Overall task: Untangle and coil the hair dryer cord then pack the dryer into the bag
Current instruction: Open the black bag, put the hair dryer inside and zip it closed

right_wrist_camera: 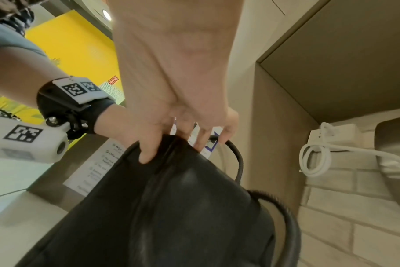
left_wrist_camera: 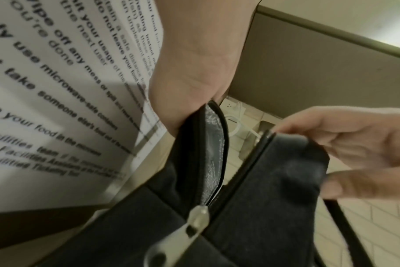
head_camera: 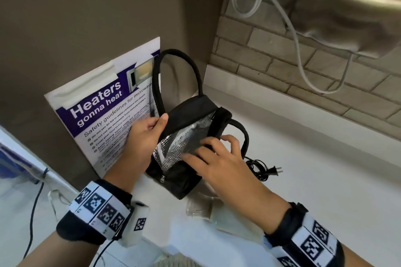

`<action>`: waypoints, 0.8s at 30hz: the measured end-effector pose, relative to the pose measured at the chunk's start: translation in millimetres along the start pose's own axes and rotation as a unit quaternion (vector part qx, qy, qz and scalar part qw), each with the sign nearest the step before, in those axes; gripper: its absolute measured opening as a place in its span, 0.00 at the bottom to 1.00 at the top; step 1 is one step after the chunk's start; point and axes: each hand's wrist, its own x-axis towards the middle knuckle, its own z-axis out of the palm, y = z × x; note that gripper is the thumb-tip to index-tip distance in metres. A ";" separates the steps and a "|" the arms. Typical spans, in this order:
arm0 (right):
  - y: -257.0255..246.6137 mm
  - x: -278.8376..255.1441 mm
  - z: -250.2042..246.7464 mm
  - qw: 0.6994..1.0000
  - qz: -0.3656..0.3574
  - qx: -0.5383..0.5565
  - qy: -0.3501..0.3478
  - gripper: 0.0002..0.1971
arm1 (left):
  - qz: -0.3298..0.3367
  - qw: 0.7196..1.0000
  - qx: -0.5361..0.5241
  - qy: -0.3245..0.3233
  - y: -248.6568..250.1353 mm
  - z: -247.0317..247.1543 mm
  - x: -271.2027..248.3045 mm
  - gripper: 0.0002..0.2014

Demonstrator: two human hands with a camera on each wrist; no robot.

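Note:
An open black bag (head_camera: 173, 180) with silver lining (head_camera: 184, 141) stands on the white counter (head_camera: 325, 191). My left hand (head_camera: 147, 132) grips the bag's left rim, thumb on top. My right hand (head_camera: 217, 158) curls over the right rim, so both hands hold the mouth apart. One handle (head_camera: 195, 67) stands upright; the other lies toward the right. In the left wrist view the bag (left_wrist_camera: 263, 207) shows its zipper pull (left_wrist_camera: 194, 222) between the left hand (left_wrist_camera: 189, 75) and right hand (left_wrist_camera: 359, 144). A tangled black cord (head_camera: 258, 166) with its plug (head_camera: 274, 170) lies right of the bag. The dryer body is hidden.
A microwave safety poster (head_camera: 104, 110) leans on the brown wall just left of the bag. A steel appliance (head_camera: 351, 13) with a looped white cable (head_camera: 303, 56) hangs on the brick wall at the back right. Crumpled clear plastic (head_camera: 201, 208) lies in front of the bag.

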 end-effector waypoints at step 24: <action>121.1 -80.8 43.4 0.943 0.291 0.152 -0.053 0.13 | 0.391 0.843 0.274 -0.247 0.7 68.8 -99.5 0.12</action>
